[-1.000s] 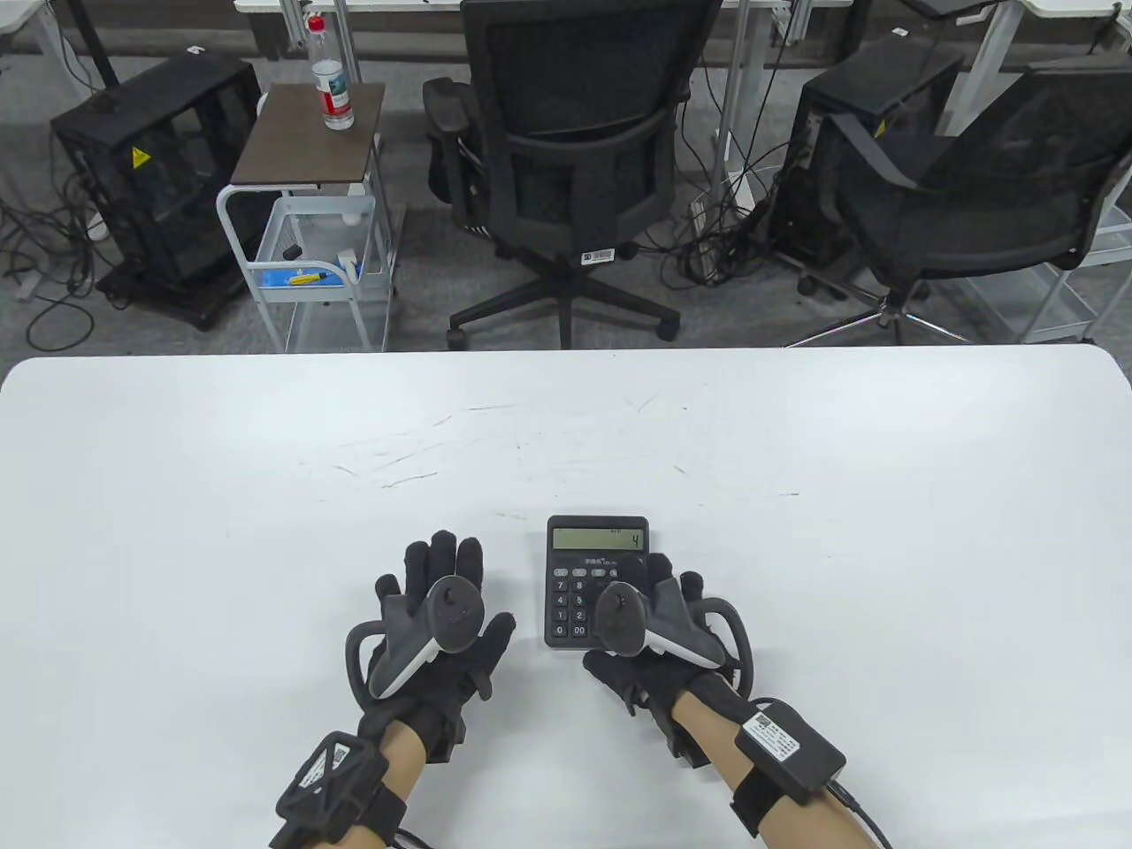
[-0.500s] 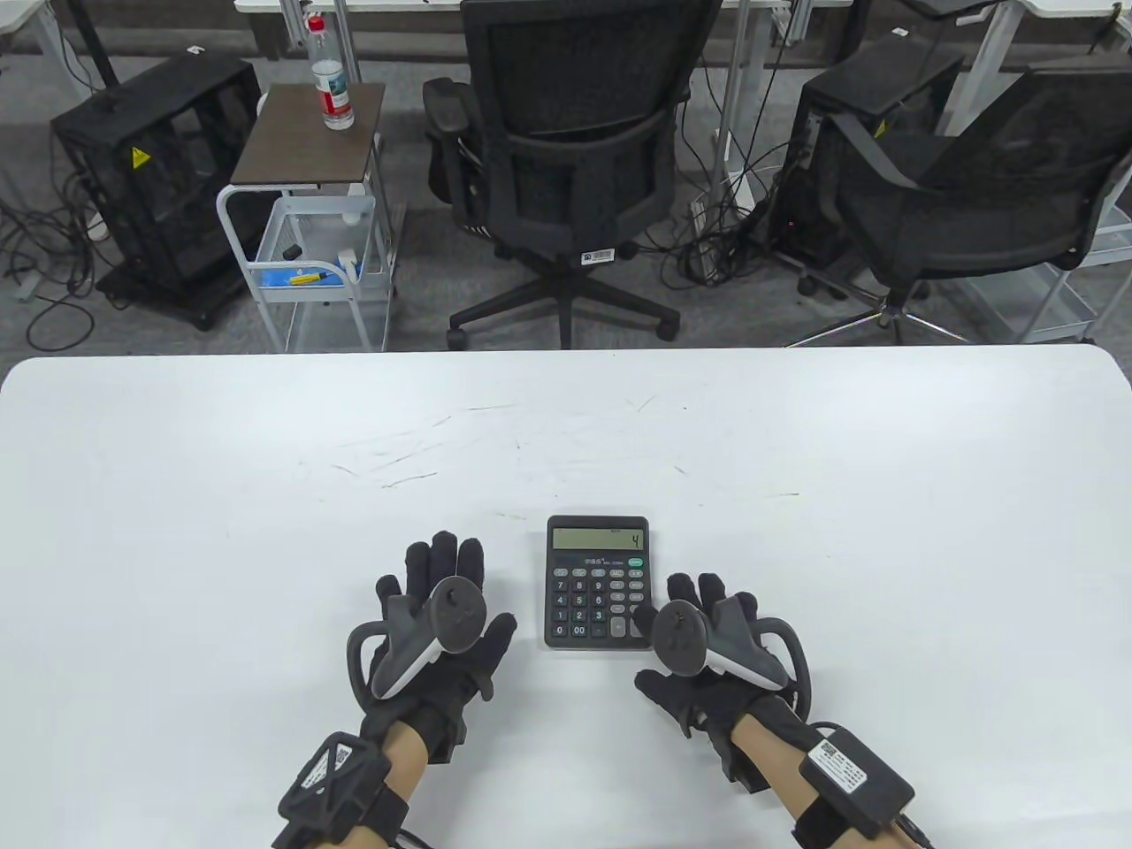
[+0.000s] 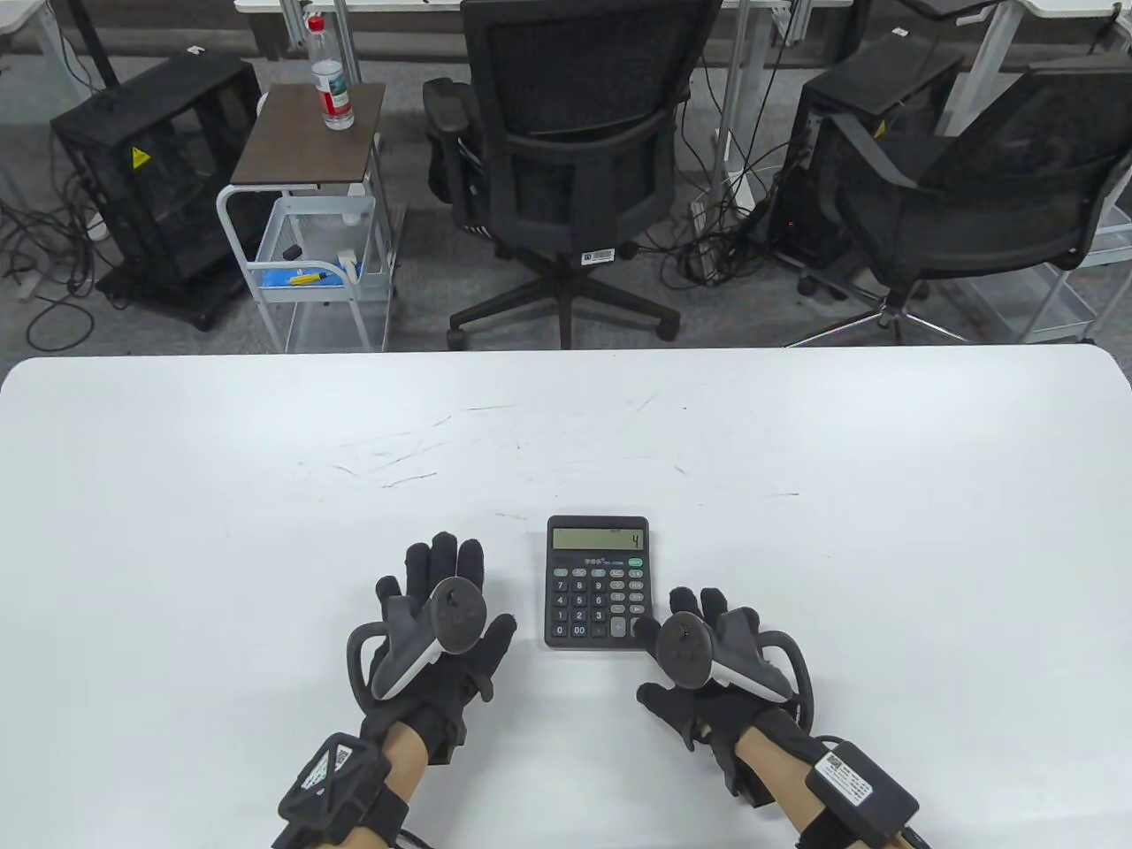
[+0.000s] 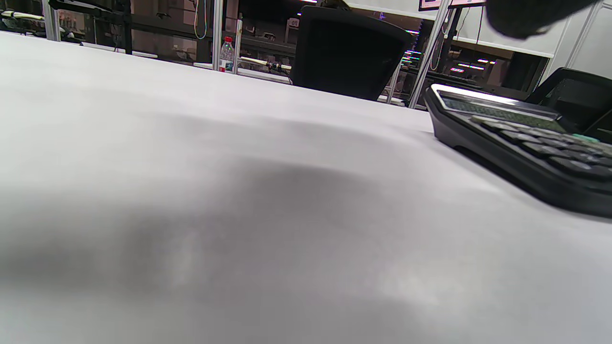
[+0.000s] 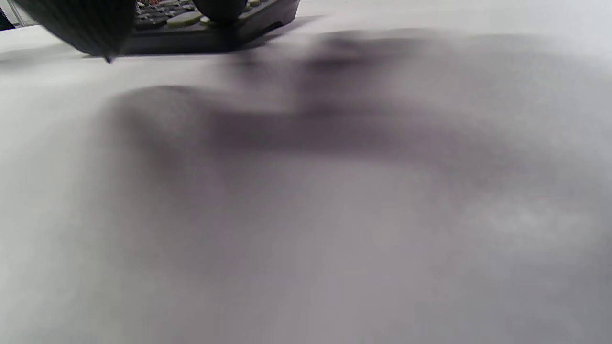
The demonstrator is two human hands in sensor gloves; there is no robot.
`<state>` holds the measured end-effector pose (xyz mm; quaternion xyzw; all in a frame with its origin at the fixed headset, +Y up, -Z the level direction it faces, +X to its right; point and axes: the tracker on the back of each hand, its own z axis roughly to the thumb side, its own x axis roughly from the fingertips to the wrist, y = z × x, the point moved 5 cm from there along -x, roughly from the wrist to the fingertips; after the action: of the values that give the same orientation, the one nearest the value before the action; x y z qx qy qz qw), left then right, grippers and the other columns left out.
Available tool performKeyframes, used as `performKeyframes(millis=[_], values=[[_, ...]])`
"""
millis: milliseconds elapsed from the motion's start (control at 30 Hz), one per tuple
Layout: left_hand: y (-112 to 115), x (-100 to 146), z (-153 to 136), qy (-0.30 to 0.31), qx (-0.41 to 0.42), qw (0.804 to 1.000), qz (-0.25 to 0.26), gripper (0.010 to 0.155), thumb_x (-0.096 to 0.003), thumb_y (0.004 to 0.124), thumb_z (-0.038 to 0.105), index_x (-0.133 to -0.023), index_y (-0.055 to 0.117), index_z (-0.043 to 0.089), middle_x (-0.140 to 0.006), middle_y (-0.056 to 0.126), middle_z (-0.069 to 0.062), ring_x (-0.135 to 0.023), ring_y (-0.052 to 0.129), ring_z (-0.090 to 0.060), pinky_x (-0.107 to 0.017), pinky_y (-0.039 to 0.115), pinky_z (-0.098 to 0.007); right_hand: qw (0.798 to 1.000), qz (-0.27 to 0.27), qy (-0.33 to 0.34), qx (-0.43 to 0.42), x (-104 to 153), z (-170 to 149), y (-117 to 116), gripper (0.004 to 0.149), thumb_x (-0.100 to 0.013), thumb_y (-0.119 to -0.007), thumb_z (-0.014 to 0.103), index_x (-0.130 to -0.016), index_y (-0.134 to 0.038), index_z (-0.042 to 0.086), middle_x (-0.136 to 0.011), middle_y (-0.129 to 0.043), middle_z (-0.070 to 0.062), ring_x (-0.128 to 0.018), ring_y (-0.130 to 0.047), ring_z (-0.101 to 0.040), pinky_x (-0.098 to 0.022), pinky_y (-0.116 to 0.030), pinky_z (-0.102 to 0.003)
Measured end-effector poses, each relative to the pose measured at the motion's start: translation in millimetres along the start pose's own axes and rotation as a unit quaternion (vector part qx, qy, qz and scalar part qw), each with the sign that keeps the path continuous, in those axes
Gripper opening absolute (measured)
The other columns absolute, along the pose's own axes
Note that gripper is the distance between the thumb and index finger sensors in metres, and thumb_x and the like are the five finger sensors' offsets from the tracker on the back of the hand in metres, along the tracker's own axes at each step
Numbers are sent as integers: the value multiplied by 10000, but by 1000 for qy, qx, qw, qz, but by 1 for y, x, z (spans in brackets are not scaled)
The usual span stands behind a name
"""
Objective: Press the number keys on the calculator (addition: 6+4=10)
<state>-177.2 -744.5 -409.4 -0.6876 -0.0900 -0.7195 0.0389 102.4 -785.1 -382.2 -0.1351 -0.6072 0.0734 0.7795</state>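
A black calculator lies on the white table, its display reading 4. My right hand sits at the calculator's near right corner, with one fingertip on the bottom right keys. In the right wrist view a fingertip rests on the keys at the calculator's near edge. My left hand lies flat on the table left of the calculator, fingers spread, holding nothing. The left wrist view shows the calculator from the side.
Beyond the table's far edge stand two black office chairs, a small white cart with a water bottle, and a black cabinet. The table carries only the calculator and my hands.
My right hand has drawn back from over the middle keys to the calculator's near right corner. The display still reads 4. The left hand has not moved.
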Motion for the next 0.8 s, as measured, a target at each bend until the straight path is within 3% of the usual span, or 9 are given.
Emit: performKeyframes(millis=[500,700,800], values=[[1,0,1,2,-4,1000,-1,865,-437,675,678,-1091,223,339,-1216,179,51,-1138,187,-303,-787,237,-635,1000,3,-3,-22,-1,-4,0,743,-417,-702,631,-1053,-356,460,-1190,-233,-113,-1049,-229,-484,-705,-293,-683],[1,1,2,3,-7,1000,-3,864,-438,673,678,-1092,224,337,-1216,179,49,-1138,187,-302,-786,236,-635,997,-63,1,-47,-4,-11,11,774,-399,-712,638,-1059,-371,425,-1190,-305,-113,-1057,-293,-472,-713,-333,-675],[1,0,2,2,-7,1000,-3,864,-438,673,678,-1092,224,337,-1216,178,51,-1138,186,-302,-786,234,-635,995,-87,-6,-56,-5,-15,19,811,-398,-710,639,-1068,-341,372,-1186,-299,-115,-1061,-292,-442,-732,-328,-602]])
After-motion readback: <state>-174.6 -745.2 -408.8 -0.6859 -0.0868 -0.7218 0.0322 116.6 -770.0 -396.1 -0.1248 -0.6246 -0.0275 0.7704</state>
